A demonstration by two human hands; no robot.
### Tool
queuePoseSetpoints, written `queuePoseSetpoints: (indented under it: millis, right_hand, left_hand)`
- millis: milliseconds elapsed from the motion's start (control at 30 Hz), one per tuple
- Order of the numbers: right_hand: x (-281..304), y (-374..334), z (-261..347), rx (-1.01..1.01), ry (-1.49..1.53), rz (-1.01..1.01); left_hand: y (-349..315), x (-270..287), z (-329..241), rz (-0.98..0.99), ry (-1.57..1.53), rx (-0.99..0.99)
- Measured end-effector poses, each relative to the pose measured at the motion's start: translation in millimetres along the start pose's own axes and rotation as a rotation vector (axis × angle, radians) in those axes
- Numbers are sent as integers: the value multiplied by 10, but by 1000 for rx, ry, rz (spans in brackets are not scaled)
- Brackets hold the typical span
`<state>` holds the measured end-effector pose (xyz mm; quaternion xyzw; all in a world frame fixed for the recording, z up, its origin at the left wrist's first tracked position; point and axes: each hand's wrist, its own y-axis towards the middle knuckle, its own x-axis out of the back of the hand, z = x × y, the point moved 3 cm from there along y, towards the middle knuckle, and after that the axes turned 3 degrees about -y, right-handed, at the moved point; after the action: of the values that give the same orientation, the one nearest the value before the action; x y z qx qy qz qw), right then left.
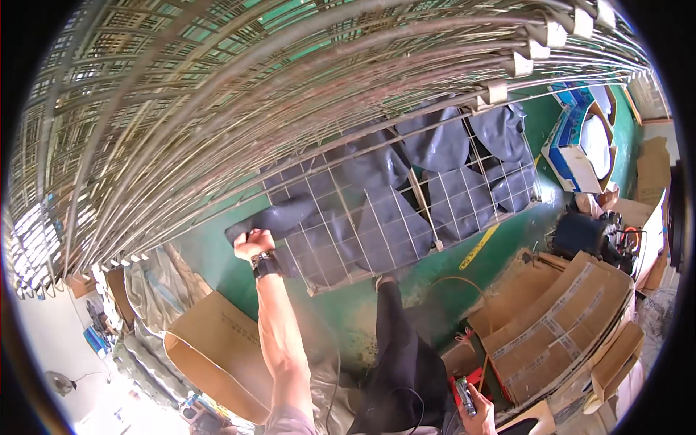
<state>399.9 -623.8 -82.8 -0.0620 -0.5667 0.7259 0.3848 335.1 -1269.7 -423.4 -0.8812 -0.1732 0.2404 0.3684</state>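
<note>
My left hand [254,244] is closed on the end of a dark grey, rubbery-looking sheet [286,212], left of the middle. That sheet stretches from my fist onto a wire grid rack [351,275] low over the green floor. Several more smooth grey sheets [457,199] lie in and under the rack's wires, some draped and folded. At the lower right, my right hand [480,415] is wrapped around a small silver and black hand tool [465,396]; its exact kind is unclear. A red item [475,377] sits right beside the tool.
A thick stack of wire grid racks [217,109] hangs or leans across the top left. Cardboard boxes stand at left [217,341] and right [558,326]. A blue and white box [573,141] and a dark machine [580,232] are at far right. My leg [395,326] reaches the rack's edge.
</note>
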Motion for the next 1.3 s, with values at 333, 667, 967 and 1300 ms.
queuePoseSetpoints:
  millis: [333, 667, 967, 1300]
  right_hand:
    - [-197, 371, -133, -97, -50, -61]
    - [-489, 673, -606, -122, 81, -59]
    - [-642, 864, -821, -180, 136, -72]
    - [-463, 778, -802, -191, 154, -104]
  left_hand:
    - [390, 380, 1214, 346, -109, 109]
    - [348, 882, 3179, 620, 1068, 271]
    - [516, 551, 3708, 534, 899, 294]
    - [1027, 533, 3046, 540, 706, 104]
